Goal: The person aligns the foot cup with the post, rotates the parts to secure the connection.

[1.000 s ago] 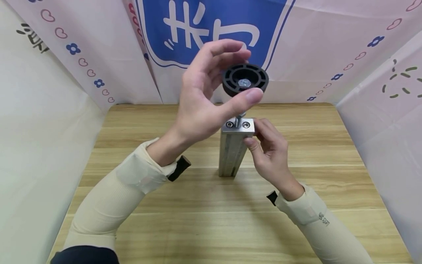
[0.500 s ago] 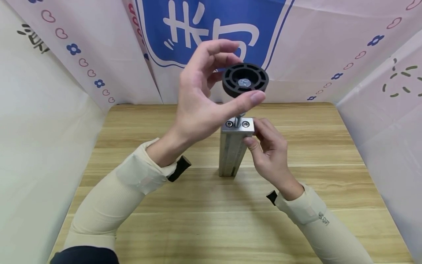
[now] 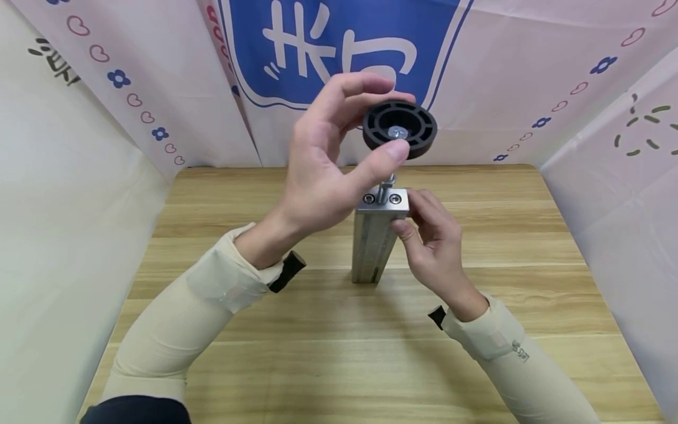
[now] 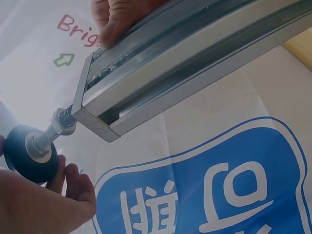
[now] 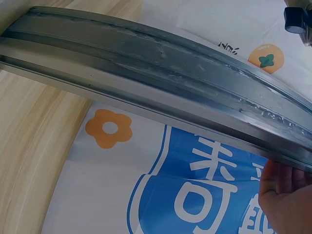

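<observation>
An aluminium profile (image 3: 372, 244) stands upright on the wooden table, with a metal plate (image 3: 401, 208) screwed across its top end. From that plate rises the threaded stud (image 4: 48, 138) of a leveling foot (image 3: 399, 132), with a hex nut (image 4: 62, 123) on it near the plate. The foot's round black base faces up and leans slightly. My left hand (image 3: 323, 176) holds this base between thumb and fingers, the thumb over its near rim. Lower down, my right hand (image 3: 436, 244) grips the profile's right side close below the plate; some of its fingers are hidden behind the metal.
The wooden table (image 3: 296, 359) spreads around the profile. A white printed cloth with a blue sign (image 3: 339, 35) hangs behind it, and pale cloth walls (image 3: 630, 194) close off both sides. A black wrist camera (image 3: 288, 271) sticks out from the left sleeve.
The leveling foot's base has shifted slightly to the right. My left fingers have moved right and closed in on its rim, and the thumb has slid back left. The right hand stays put.
</observation>
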